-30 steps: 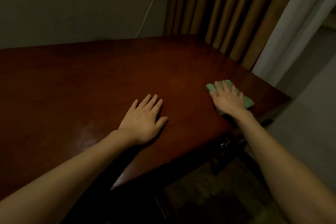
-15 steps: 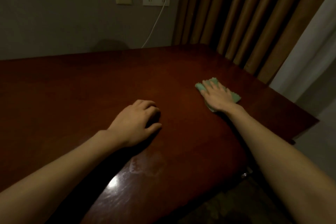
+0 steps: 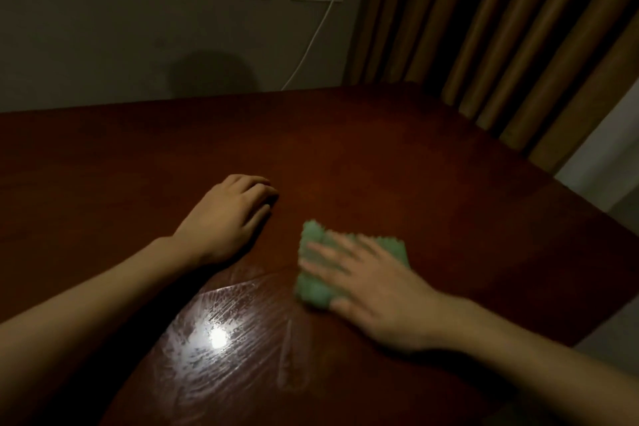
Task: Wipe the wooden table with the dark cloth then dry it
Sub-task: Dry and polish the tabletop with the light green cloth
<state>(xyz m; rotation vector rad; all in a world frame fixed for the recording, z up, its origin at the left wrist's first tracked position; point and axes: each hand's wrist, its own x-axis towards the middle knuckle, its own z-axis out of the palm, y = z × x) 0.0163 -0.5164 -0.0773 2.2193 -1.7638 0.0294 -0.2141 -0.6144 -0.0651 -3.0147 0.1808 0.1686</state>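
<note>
Nearest me, wet streaks (image 3: 221,339) shine on the wooden table (image 3: 397,156), so I judge wiping is underway. My right hand (image 3: 373,284) presses flat on the green cloth (image 3: 313,290); next it needs sweeping farther. Beyond, apart, my left hand (image 3: 228,214) rests loosely curled, empty.

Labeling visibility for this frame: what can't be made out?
- Head view: right hand is motion-blurred; its contact on the green cloth is unclear.
- Left hand: fingers curled under, tips hidden.
- Wooden table: near and left edges cut off by the frame.
- White cable: lower end hidden behind the table.
</note>
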